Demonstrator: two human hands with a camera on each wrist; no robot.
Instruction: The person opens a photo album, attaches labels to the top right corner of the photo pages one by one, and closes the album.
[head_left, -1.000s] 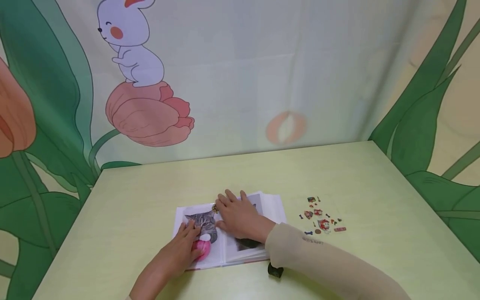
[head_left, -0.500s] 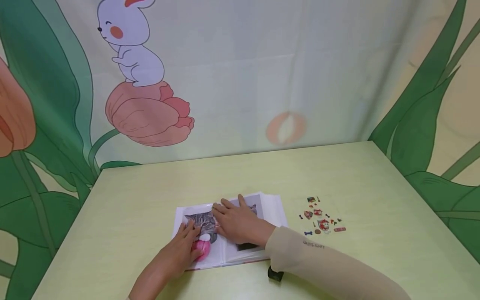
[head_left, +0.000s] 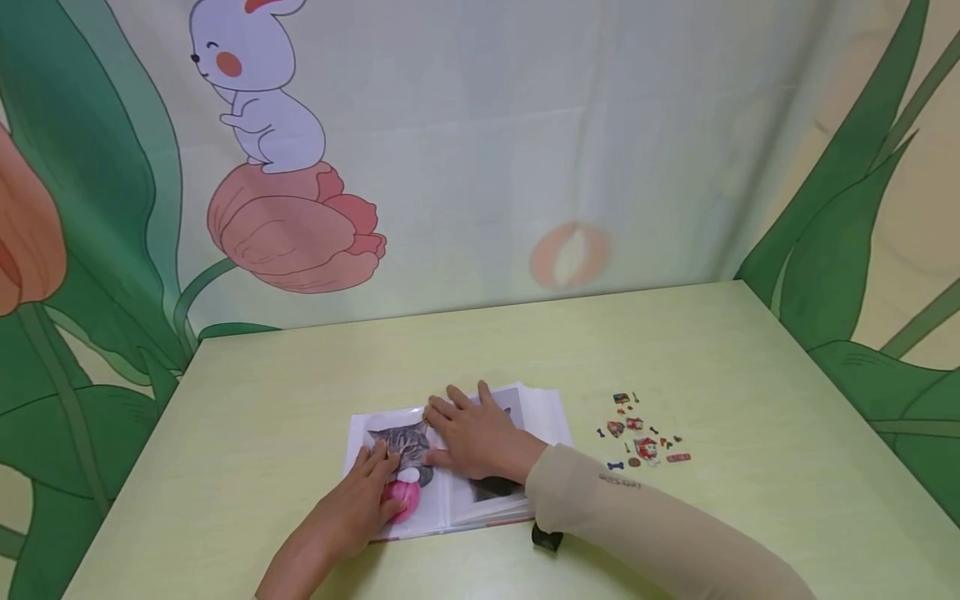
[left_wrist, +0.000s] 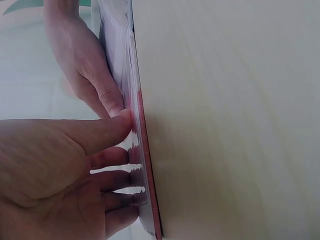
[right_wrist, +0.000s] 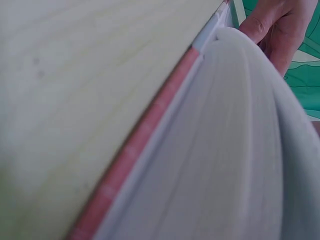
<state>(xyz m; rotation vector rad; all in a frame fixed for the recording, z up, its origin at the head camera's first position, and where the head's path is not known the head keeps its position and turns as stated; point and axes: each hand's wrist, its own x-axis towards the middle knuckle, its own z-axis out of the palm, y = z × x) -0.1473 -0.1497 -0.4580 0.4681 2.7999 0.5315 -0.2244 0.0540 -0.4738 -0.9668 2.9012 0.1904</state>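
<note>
An album or picture book with white pages and a thin red cover edge lies spread on the table. Its left page bears a grey tabby cat picture with a pink ball. My left hand rests flat on that page, fingers extended over the cat and thumb by the ball. Across the spine, my right hand lies spread over the right page, its thumb and fingertips reaching the cat's head. It hides much of a dark picture. In the right wrist view, the stacked pages bow upward.
To the right of the album lies a clear sheet with several small colourful stickers. A small black object shows below the right sleeve. The pale table meets a printed curtain at its back edge.
My right hand pressed lower over the spine half a second ago; now its fingers lift slightly away and its thumb stretches left. The left hand stays where it was.
</note>
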